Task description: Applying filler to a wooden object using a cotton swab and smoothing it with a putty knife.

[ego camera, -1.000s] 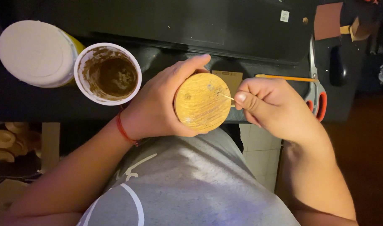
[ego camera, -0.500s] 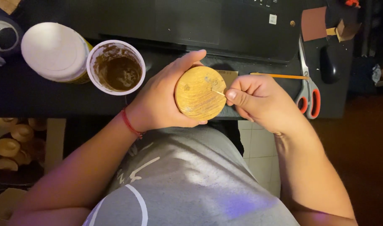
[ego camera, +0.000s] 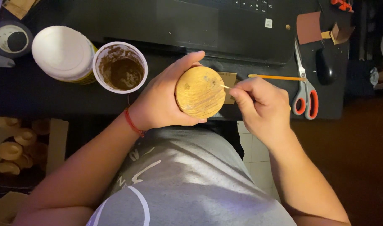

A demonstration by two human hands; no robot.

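My left hand (ego camera: pixel 162 100) wraps around a round wooden piece (ego camera: pixel 200 92), its flat grained face turned up toward me, above my lap at the desk's front edge. My right hand (ego camera: pixel 260 104) pinches a thin wooden stick (ego camera: pixel 225 86) whose tip sits at the right rim of the wooden face. A red cord circles my left wrist. A small piece of cardboard (ego camera: pixel 230 81) lies on the desk just behind the wooden piece.
On the dark desk (ego camera: pixel 53 96) stand a white cup with brown paste (ego camera: pixel 120 68), a white-lidded jar (ego camera: pixel 62 53), a tape roll (ego camera: pixel 12 38), a laptop (ego camera: pixel 200 21), scissors with red handles (ego camera: pixel 304 90), a pencil (ego camera: pixel 275 77) and a mouse (ego camera: pixel 325 67). Wooden pieces (ego camera: pixel 11 146) lie lower left.
The stick's tip has drawn back from the middle of the wooden face to its right rim. My left hand keeps its hold on the piece.
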